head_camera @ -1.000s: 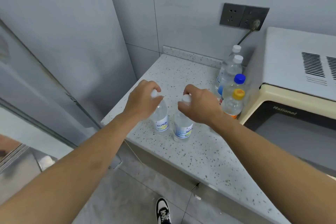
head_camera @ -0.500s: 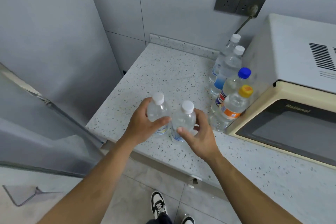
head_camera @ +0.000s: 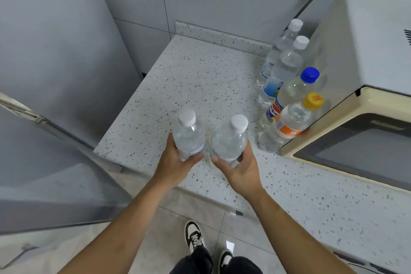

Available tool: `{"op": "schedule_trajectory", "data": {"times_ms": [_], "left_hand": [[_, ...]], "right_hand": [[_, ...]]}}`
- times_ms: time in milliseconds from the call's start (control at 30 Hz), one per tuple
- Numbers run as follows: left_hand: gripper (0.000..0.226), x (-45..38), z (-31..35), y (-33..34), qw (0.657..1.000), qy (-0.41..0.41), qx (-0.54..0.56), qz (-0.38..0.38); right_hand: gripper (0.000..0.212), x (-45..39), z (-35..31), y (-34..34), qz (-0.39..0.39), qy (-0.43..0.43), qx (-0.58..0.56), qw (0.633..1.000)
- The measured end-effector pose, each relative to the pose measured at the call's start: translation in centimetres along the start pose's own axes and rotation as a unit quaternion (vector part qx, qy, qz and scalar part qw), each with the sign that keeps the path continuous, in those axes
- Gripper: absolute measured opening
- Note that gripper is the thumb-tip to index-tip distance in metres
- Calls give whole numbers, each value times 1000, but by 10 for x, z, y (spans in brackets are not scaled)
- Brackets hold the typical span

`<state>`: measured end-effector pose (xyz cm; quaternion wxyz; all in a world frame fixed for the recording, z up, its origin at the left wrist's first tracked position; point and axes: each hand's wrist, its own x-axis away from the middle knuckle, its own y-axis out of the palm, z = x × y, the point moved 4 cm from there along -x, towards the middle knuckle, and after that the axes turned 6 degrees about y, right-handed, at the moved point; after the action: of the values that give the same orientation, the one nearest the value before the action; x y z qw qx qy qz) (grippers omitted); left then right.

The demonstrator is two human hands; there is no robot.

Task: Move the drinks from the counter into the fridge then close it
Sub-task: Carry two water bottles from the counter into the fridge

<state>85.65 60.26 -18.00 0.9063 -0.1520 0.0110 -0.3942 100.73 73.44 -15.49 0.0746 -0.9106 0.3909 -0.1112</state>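
The left hand (head_camera: 175, 162) grips one white-capped water bottle (head_camera: 189, 135) and the right hand (head_camera: 242, 167) grips a second (head_camera: 231, 140), both upright over the table (head_camera: 195, 73) edge, left of the microwave (head_camera: 367, 55). This looks like the carrying step: the next move calls for swinging both away from the microwave toward the fridge (head_camera: 55, 62). Four more bottles (head_camera: 287, 104) stand against the microwave's side.
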Motion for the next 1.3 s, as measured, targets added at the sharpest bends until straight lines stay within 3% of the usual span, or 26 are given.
{"op": "schedule_trajectory", "data": {"times_ms": [133,267,433,600,667,833,967,1100,1300], "left_hand": [[76,15,11,-3,999,-8,-13,47],[47,59,10,-5,993,-74,45,83],[47,151,-6,7,947,-192,232,109],[51,243,-20,15,908,-263,285,158],[51,278,-26,15,897,-277,294,178],[75,354,-39,4,870,-273,328,247],[58,402,-51,-13,837,-263,361,317],[57,444,-65,-39,796,-259,391,383],[66,498,-89,-104,750,-257,399,461]], "right_hand": [[50,6,0,-8,-29,42,-48,998],[29,32,20,-15,-80,136,-132,979],[46,79,49,-23,-133,220,-187,948],[52,123,62,-8,-218,262,-179,923],[51,140,64,6,-250,278,-177,911],[62,184,63,55,-327,293,-126,890],[67,221,58,101,-411,281,-80,864],[56,253,51,151,-466,277,-35,840],[58,294,34,243,-503,261,8,824]]}}
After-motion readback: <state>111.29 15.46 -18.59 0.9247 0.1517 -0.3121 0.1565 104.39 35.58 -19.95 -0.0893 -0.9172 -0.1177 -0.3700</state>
